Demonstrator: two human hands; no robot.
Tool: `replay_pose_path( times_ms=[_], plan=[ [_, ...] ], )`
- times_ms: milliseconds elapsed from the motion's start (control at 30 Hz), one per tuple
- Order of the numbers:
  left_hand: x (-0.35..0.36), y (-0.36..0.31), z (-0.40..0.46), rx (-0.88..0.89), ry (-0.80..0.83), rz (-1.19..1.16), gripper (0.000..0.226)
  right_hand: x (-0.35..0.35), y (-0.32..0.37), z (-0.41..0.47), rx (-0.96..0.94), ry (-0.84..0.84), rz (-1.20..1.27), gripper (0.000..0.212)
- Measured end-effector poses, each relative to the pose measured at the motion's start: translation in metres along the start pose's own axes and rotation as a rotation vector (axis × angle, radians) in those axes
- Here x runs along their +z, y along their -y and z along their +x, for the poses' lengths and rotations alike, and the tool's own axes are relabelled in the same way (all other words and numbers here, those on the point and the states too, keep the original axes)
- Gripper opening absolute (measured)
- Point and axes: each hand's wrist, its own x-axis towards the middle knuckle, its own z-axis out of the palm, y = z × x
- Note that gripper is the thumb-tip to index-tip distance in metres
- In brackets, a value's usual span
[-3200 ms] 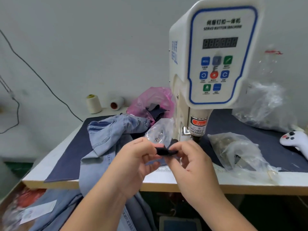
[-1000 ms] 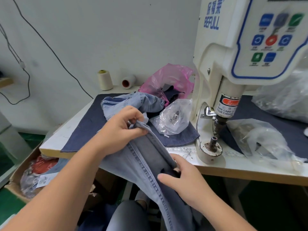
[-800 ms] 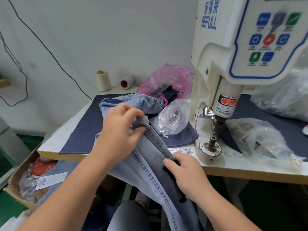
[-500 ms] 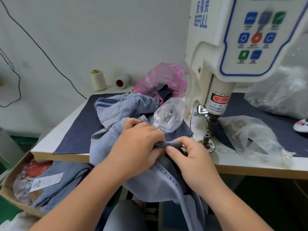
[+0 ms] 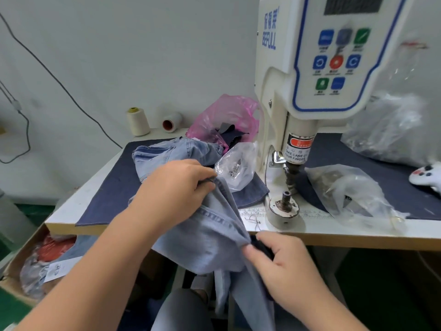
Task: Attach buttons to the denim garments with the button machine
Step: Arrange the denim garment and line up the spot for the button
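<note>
A light blue denim garment [image 5: 210, 237] drapes from the table over its front edge. My left hand [image 5: 176, 187] grips a fold of it on the table, left of the button machine [image 5: 310, 91]. My right hand [image 5: 281, 263] pinches the garment's edge lower down, in front of the table edge, with a dark piece between its fingers. The machine's round anvil post [image 5: 285, 204] stands bare, to the right of the denim. A clear bag of small metal parts [image 5: 236, 166] lies just behind my left hand.
A dark blue cloth [image 5: 112, 182] covers the table. Behind lie a pink bag [image 5: 229, 118] and two thread cones [image 5: 138, 121]. Clear bags [image 5: 353, 194] and a white controller [image 5: 427, 174] sit to the right. A box of garments [image 5: 40, 261] stands low on the left.
My hands, close together on the denim near the anvil half a second ago, have drawn apart. The right hand slid down the garment edge below the table front; the left stayed on the table.
</note>
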Motion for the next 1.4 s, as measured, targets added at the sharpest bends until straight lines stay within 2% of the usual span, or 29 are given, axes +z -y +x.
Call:
replay_pose_path(
  times_ms=[67,133,200,267,367,433,500,533,600,667,700,733,833,900,1000,1067,1100,1167,1233,1267,1333,1400],
  plan=[
    [0.002,-0.01,-0.005,0.149,-0.086,-0.07,0.034,-0.013,0.004,0.007,-0.062,-0.03,-0.008,0.034],
    [-0.003,-0.026,-0.011,0.28,0.064,-0.228,0.039,-0.025,0.014,0.014,-0.151,-0.034,-0.067,0.031],
    [-0.002,-0.04,-0.014,0.294,0.281,-0.252,0.033,-0.034,0.027,0.021,-0.22,-0.032,-0.101,0.03],
    [-0.002,-0.045,-0.011,0.276,0.298,-0.191,0.032,-0.041,0.037,0.022,-0.225,-0.033,-0.061,0.031],
    [-0.008,-0.042,-0.004,0.156,0.278,-0.36,0.025,-0.052,0.043,0.014,-0.082,-0.061,0.059,0.033],
    [-0.013,-0.038,0.002,-0.028,0.239,-0.574,0.023,-0.063,0.04,0.004,0.025,-0.022,0.038,0.052],
    [-0.014,-0.029,0.007,-0.259,0.162,-0.815,0.031,-0.068,0.038,-0.006,0.12,0.05,-0.138,0.075],
    [-0.014,-0.025,0.009,-0.359,0.141,-0.911,0.029,-0.067,0.036,-0.011,0.155,0.077,-0.263,0.08],
    [-0.011,-0.02,0.014,-0.46,0.099,-1.0,0.013,-0.058,0.03,-0.015,0.207,0.114,-0.438,0.067],
    [-0.008,-0.019,0.015,-0.502,0.063,-1.035,0.025,-0.048,0.019,-0.012,0.28,0.111,-0.451,0.045],
    [-0.006,-0.018,0.016,-0.507,0.048,-1.043,0.028,-0.045,0.013,-0.01,0.317,0.114,-0.43,0.042],
    [-0.005,-0.018,0.016,-0.514,0.037,-1.045,0.028,-0.042,0.006,-0.008,0.349,0.129,-0.397,0.047],
    [-0.005,-0.024,0.021,-0.539,0.009,-1.179,0.023,-0.026,-0.007,-0.005,0.421,0.19,-0.212,0.084],
    [-0.005,-0.026,0.022,-0.501,0.029,-1.261,0.023,-0.008,-0.011,-0.007,0.421,0.207,-0.087,0.08],
    [-0.007,-0.023,0.018,-0.355,0.136,-1.29,0.032,0.013,-0.017,-0.005,0.365,0.102,-0.016,0.033],
    [-0.012,-0.014,0.008,-0.234,0.266,-1.359,0.014,0.009,-0.019,-0.002,0.299,-0.04,0.081,0.011],
    [-0.017,-0.006,0.002,-0.153,0.35,-1.348,0.013,0.001,-0.02,0.0,0.253,-0.123,0.109,0.008],
    [-0.033,0.006,-0.002,0.024,0.492,-1.202,0.039,-0.021,-0.021,0.002,0.127,-0.294,0.086,0.014],
    [-0.045,0.005,0.003,0.065,0.428,-1.112,0.053,-0.039,-0.017,0.001,-0.017,-0.388,0.072,0.015],
    [-0.044,-0.001,0.007,0.027,0.33,-1.071,0.051,-0.045,-0.014,0.001,-0.079,-0.386,0.08,0.017],
    [-0.026,-0.02,0.018,-0.043,0.165,-0.967,0.031,-0.053,-0.006,0.002,-0.204,-0.295,0.089,0.026],
    [0.004,-0.043,0.024,-0.028,0.264,-0.834,0.011,-0.059,0.004,0.004,-0.332,-0.175,0.096,0.025]
  ],
)
